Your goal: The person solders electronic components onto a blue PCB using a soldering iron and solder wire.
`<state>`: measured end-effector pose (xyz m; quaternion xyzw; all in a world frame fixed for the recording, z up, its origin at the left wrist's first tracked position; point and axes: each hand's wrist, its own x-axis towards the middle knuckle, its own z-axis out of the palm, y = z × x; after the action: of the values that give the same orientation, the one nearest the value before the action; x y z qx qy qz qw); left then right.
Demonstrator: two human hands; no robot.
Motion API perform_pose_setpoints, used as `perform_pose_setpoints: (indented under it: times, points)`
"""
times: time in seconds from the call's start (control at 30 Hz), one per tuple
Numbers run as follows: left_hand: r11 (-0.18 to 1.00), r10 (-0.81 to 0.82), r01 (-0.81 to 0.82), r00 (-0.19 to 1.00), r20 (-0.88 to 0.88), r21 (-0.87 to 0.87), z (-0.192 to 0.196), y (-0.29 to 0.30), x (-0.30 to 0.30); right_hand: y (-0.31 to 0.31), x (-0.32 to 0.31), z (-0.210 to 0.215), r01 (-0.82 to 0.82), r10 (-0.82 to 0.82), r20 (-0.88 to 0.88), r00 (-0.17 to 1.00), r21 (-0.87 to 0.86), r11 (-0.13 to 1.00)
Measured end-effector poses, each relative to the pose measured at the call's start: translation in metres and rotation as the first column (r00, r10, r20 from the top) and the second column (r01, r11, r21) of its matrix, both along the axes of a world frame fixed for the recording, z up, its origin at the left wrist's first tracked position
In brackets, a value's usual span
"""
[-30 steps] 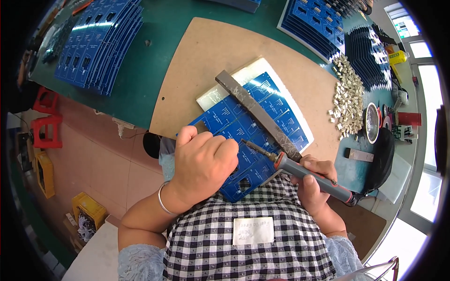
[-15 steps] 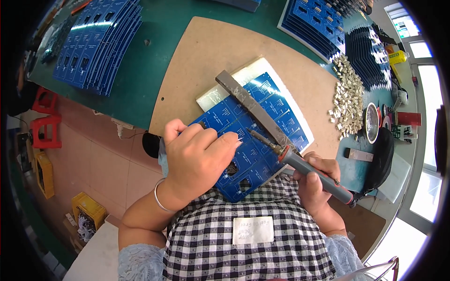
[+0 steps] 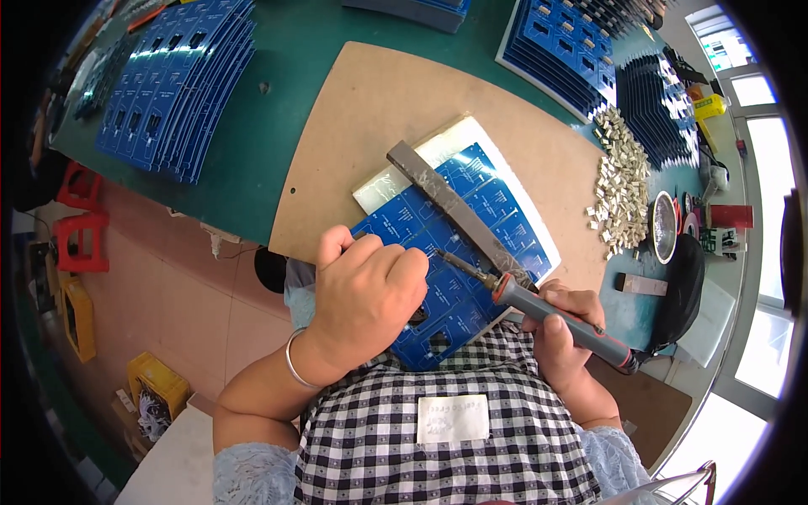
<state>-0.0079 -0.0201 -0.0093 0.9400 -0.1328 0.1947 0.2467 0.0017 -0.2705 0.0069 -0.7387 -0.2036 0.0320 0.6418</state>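
Observation:
A blue circuit board panel (image 3: 459, 313) lies tilted on a white foam pad (image 3: 371, 197), its near corner against my checked apron. Across the board rests a dark metal bar (image 3: 450, 202). My right hand (image 3: 566, 349) grips the grey handle of a soldering iron (image 3: 560, 318), its tip pointing left onto the board. Over the board's left part is my left hand (image 3: 366, 290), fingers curled and thumb pressed to them. The iron's tip is close beside those fingertips. Whatever the left fingers pinch is hidden.
Beneath the pad is a brown board (image 3: 337, 143) on a green table (image 3: 278, 50). Loose small metal parts (image 3: 619, 189) lie in a heap at the right, beside a metal bowl (image 3: 665, 227). Stacks of blue circuit boards (image 3: 172, 88) stand far left and far right.
The soldering iron's tip has shifted left and slightly down, closer to my left fingertips. My left hand has moved a little right and down and turned slightly.

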Motion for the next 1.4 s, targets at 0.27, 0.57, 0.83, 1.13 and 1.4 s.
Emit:
perform_pose_setpoints:
  times: [0.27, 0.57, 0.83, 1.13, 1.4]
  points:
    - [1.000, 0.006, -0.006, 1.000, -0.005, 0.030, -0.001, 0.001, 0.006, 0.003, 0.004, 0.002, -0.004, 0.004, -0.011, 1.000, -0.020, 1.000]
    - [0.999, 0.008, -0.007, 1.000, -0.021, 0.034, 0.002, -0.001, 0.011, 0.003, 0.008, 0.005, -0.021, 0.021, -0.004, 1.000, -0.022, 1.000]
    - [0.999, 0.032, -0.032, 0.999, 0.006, 0.036, 0.005, 0.007, 0.014, 0.006, 0.012, 0.008, -0.040, 0.041, 0.012, 0.999, -0.045, 0.998]
    - [0.991, 0.121, -0.117, 0.991, 0.051, -0.067, 0.006, 0.014, 0.002, 0.007, 0.009, 0.014, -0.050, 0.049, -0.015, 0.999, -0.045, 0.998]
    - [0.995, 0.099, -0.099, 0.994, 0.038, -0.018, 0.002, 0.015, 0.004, 0.018, 0.010, 0.017, -0.049, 0.045, -0.038, 0.998, -0.116, 0.992]
